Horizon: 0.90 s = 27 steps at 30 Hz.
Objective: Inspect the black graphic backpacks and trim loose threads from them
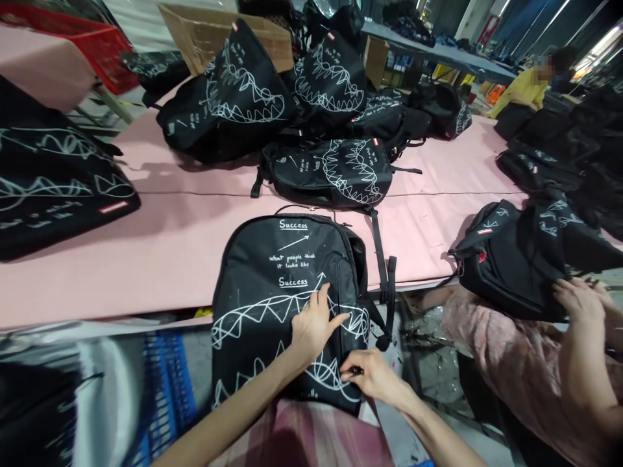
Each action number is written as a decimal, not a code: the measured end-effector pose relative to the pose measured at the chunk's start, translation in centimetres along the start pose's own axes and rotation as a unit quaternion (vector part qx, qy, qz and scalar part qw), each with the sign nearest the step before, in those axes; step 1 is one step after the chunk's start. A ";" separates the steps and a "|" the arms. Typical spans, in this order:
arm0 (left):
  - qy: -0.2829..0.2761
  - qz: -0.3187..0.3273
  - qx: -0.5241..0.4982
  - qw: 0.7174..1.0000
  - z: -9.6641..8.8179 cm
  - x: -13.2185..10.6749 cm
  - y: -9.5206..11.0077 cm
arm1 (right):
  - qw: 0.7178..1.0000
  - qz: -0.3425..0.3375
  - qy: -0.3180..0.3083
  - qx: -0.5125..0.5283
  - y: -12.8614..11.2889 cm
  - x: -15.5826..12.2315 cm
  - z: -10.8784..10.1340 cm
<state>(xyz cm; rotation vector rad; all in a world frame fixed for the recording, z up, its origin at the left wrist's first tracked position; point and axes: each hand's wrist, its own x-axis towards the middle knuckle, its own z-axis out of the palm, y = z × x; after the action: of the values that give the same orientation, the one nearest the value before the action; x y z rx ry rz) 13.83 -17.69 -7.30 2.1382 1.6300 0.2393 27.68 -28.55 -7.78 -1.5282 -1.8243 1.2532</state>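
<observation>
A black backpack point(253, 259) with white lettering and looping white scribbles leans upright against the table's front edge, close to my body. My left hand point(311, 324) lies on its front panel, thumb and fingers spread, near a vertical seam or zip line point(339, 305) on the panel's right side. At the lower end of that line, my right hand point(372, 374) is closed in a pinch on a small black piece point(357, 370). Whether this piece is a zip pull or a small tool cannot be made out. Straps point(382, 259) hang off the bag's right side.
Another printed backpack point(331, 172) lies just beyond on the pink-covered table point(170, 253), with several more behind and one at left point(53, 181). To my right, a co-worker's hands point(581, 298) touch a black backpack point(506, 259). A blue crate point(168, 383) stands below left.
</observation>
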 end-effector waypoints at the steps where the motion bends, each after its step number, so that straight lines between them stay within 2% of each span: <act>1: -0.014 -0.007 0.018 1.000 0.1 0.5 0.3 | 1.000 0.015 0.008 0.018 0.2 0.1 -0.1; 4: -0.037 -0.021 0.028 0.999 0.4 1.4 0.2 | 0.994 0.042 -0.005 0.100 1.5 1.3 -1.1; 6: -0.050 -0.023 0.012 0.998 0.4 1.7 -0.3 | 0.982 0.076 0.028 0.173 3.0 2.6 -2.5; 8: -0.076 -0.025 -0.025 0.997 0.2 1.7 -0.8 | 0.960 0.116 0.153 0.205 5.0 4.3 -4.2; 10: -0.099 -0.020 -0.090 0.991 -0.3 1.4 -1.3 | 0.927 0.138 0.300 0.176 6.9 6.3 -5.9; 12: -0.099 -0.009 -0.161 0.982 -0.8 0.8 -1.7 | 0.915 0.146 0.357 0.122 8.3 8.7 -7.1; 17: -0.071 -0.012 -0.252 0.965 -1.6 -0.4 -2.5 | 0.945 0.141 0.294 -0.034 9.8 14.5 -7.9; 20: -0.052 -0.028 -0.272 0.961 -1.5 -0.6 -2.7 | 0.952 0.100 0.278 -0.081 9.8 16.0 -8.1; 22: -0.048 -0.036 -0.282 0.958 -1.4 -0.5 -2.8 | 0.941 0.058 0.316 -0.109 8.9 15.2 -8.4; 25: -0.054 -0.038 -0.301 0.951 -1.3 -0.2 -2.9 | 0.906 -0.027 0.392 -0.157 5.9 11.9 -8.0; 26: -0.054 -0.038 -0.309 0.949 -1.2 -0.1 -2.9 | 0.907 -0.069 0.375 -0.179 4.7 10.7 -7.5; 27: -0.050 -0.039 -0.318 0.946 -1.3 0.1 -2.9 | 0.914 -0.111 0.329 -0.210 3.6 9.6 -6.8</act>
<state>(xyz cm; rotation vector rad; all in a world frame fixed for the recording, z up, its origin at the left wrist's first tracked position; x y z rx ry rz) 10.81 -16.71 -7.48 1.5649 1.3351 0.5395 32.30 -17.29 -9.45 -1.6256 -1.7750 0.1788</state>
